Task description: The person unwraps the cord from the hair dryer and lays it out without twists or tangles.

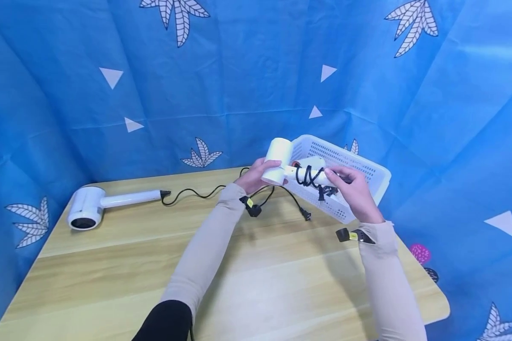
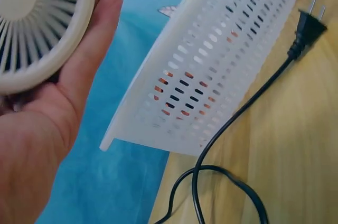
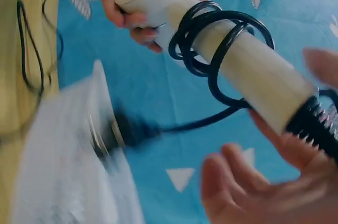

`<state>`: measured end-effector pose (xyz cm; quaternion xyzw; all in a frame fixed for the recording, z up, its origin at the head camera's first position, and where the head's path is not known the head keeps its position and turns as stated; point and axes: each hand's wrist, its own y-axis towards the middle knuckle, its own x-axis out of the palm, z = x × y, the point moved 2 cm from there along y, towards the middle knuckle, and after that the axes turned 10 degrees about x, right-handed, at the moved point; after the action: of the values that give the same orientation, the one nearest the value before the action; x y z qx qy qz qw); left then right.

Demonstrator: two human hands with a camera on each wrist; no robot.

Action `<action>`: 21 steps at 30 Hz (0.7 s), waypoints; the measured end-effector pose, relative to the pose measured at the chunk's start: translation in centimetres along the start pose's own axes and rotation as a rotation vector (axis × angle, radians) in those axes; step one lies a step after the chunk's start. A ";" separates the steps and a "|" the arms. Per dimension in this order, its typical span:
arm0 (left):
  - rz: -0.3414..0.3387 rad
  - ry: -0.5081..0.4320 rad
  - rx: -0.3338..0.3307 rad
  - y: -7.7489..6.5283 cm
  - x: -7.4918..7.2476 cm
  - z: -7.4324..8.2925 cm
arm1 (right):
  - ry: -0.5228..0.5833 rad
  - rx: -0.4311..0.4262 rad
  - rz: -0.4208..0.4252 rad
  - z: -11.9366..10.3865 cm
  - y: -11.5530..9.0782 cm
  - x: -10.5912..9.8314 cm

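Observation:
A white hair dryer (image 1: 279,154) is held up in front of the basket, with a black cord (image 3: 222,55) looped loosely round its handle. My left hand (image 1: 256,176) grips the barrel, whose slotted round grille (image 2: 37,28) faces the left wrist camera. At the handle's far end is my right hand (image 1: 354,189); one finger lies behind the handle, while the thumb and other fingers stand spread away from it in the right wrist view. The dryer's plug (image 3: 127,131) dangles, blurred, beside the basket.
The white perforated basket (image 1: 377,175) stands at the table's back right, with a white item (image 1: 313,162) inside. Another white hair dryer (image 1: 87,203) lies at the left; its black cord runs under my left arm to a two-pin plug (image 1: 305,214). A blue curtain (image 1: 247,80) hangs behind.

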<state>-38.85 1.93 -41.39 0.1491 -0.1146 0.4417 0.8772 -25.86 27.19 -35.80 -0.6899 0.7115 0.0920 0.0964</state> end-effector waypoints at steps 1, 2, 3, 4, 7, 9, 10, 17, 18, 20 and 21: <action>0.009 -0.016 0.010 -0.4 -0.2 0.1 | 0.037 -0.019 -0.058 0.2 0.2 0.3; 0.021 -0.029 0.020 -0.9 -0.4 0.2 | 0.086 -0.040 -0.138 0.5 0.5 0.6; 0.035 -0.040 0.028 -1.4 -0.7 0.4 | 0.143 -0.062 -0.229 0.8 0.6 1.0; 0.050 -0.049 0.034 -2.0 -1.0 0.5 | 0.211 -0.078 -0.328 1.1 0.8 1.3; 0.067 -0.067 0.035 -3.7 -1.7 0.8 | 0.384 -0.106 -0.572 2.1 1.2 2.5; 0.078 -0.083 0.034 -4.8 -2.1 1.1 | 0.440 -0.059 -0.599 2.6 1.2 3.7; 0.088 -0.094 0.037 -5.4 -2.4 1.3 | 0.443 -0.028 -0.575 2.7 1.3 4.4; 0.352 -0.047 0.106 -9.0 -5.3 3.0 | 0.016 0.097 -0.409 2.3 0.1 10.7; 0.395 -0.009 0.114 -9.5 -5.8 3.2 | -0.079 0.059 -0.416 2.1 -0.3 11.5; 0.465 0.058 0.132 -10.6 -6.6 3.5 | -0.243 -0.039 -0.427 1.4 -1.4 13.0; 0.493 0.096 0.140 -11.2 -6.9 3.6 | -0.314 -0.096 -0.421 0.9 -1.9 13.6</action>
<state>-34.10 -10.80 -42.12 0.1560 -0.0750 0.6556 0.7350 -24.33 14.28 -40.26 -0.8039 0.5234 0.2095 0.1896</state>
